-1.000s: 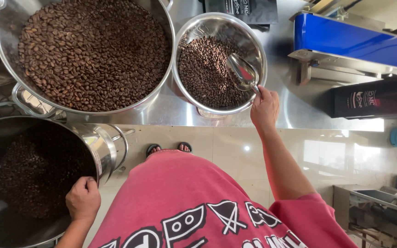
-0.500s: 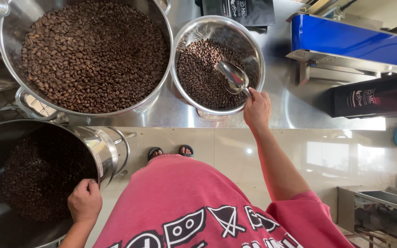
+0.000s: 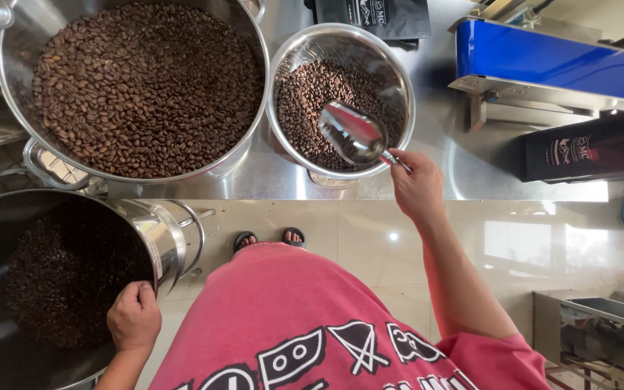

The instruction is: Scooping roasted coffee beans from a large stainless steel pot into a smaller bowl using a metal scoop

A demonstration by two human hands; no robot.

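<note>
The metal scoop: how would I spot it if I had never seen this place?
Start at the steel counter with two round pots of coffee beans. Go to the smaller pot, right of the big one. The metal scoop lies inside it over the beans, its handle in the right hand; it is the only shiny, bean-free thing in there.

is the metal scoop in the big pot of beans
No, the metal scoop held by the right hand sits in the smaller bowl, not the big pot.

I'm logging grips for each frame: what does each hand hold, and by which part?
The right hand holds a shiny metal scoop by its handle. The left hand grips the rim of the large steel pot of dark beans.
</note>
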